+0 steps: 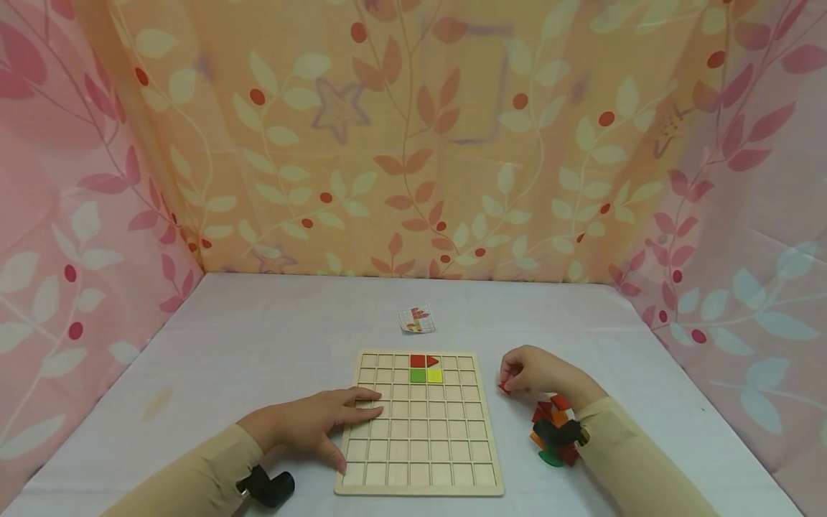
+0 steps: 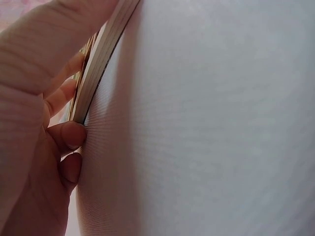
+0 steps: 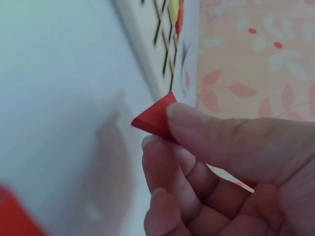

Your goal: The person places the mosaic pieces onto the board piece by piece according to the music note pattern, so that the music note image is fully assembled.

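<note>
My right hand [image 1: 536, 370] pinches a red triangular block [image 3: 155, 115] between thumb and fingers, just right of the wooden grid board [image 1: 487, 431]. My left hand [image 1: 316, 420] lies with spread, fairly straight fingers across the board's left edge; the thumb touches the lower left side. In the board's upper rows sit a red square [image 1: 418, 361], a red triangle [image 1: 432, 362] beside it, a green square [image 1: 418, 375] and a yellow square [image 1: 435, 376]. Under my right wrist is a pile of coloured blocks [image 1: 561, 402], partly hidden by the wrist camera.
Behind the board lies a small printed card [image 1: 418, 319] with a red and yellow figure on a grid. A white cloth [image 1: 271, 323] covers the table. Patterned curtains [image 1: 413, 143] close off the back and both sides.
</note>
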`<act>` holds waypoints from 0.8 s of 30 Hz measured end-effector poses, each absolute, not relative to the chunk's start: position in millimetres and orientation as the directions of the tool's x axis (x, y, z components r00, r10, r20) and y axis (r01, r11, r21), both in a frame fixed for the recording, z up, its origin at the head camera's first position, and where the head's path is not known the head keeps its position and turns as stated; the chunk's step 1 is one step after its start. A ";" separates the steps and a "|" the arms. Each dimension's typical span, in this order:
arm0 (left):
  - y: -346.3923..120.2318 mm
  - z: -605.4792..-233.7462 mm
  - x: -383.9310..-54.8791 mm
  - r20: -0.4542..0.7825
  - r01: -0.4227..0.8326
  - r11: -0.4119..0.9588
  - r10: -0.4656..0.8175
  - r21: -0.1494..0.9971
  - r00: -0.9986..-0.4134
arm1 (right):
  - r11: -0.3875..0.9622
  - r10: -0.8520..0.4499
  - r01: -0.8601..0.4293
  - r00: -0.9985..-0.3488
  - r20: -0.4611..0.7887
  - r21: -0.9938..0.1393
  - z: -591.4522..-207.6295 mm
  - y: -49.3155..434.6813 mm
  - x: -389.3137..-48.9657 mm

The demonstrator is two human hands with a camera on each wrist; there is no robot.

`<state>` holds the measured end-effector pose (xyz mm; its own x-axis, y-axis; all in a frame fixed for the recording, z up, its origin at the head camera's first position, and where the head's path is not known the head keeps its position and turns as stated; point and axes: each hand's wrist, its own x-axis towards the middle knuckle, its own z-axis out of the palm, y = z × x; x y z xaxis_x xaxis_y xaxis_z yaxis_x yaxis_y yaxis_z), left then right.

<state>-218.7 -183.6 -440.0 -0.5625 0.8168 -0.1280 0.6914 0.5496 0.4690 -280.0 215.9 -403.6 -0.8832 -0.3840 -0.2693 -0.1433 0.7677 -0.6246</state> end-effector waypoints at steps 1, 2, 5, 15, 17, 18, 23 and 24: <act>-183.6 -439.5 -218.5 -0.127 0.692 0.550 0.817 0.468 -0.563 | 0.759 -0.396 -0.158 -0.882 -0.255 -0.632 -403.2 214.2 -281.9; -183.7 -439.4 -218.5 -0.127 0.691 0.550 0.816 0.469 -0.563 | 0.751 -0.402 -0.164 -0.882 -0.246 -0.640 -402.9 212.2 -283.8; -183.9 -439.2 -218.4 -0.133 0.684 0.555 0.813 0.473 -0.568 | 0.731 -0.382 -0.137 -0.894 -0.235 -0.668 -402.2 204.5 -288.6; -183.7 -441.3 -219.2 -0.124 0.698 0.550 0.818 0.459 -0.562 | 0.647 -0.384 -0.131 -0.907 -0.173 -0.751 -404.7 174.4 -298.2; -183.6 -441.0 -219.2 -0.127 0.696 0.553 0.816 0.458 -0.565 | 0.639 -0.385 -0.127 -0.907 -0.173 -0.759 -407.3 168.5 -299.4; -183.6 -440.8 -219.0 -0.127 0.696 0.554 0.815 0.457 -0.566 | 0.641 -0.383 -0.126 -0.908 -0.173 -0.757 -408.4 165.5 -299.9; -183.5 -439.8 -218.5 -0.129 0.694 0.555 0.814 0.459 -0.566 | 0.688 -0.343 -0.103 -0.919 -0.197 -0.718 -415.4 152.0 -302.5; -183.5 -439.7 -218.3 -0.129 0.693 0.554 0.815 0.461 -0.565 | 0.697 -0.332 -0.096 -0.921 -0.202 -0.710 -416.8 149.8 -303.1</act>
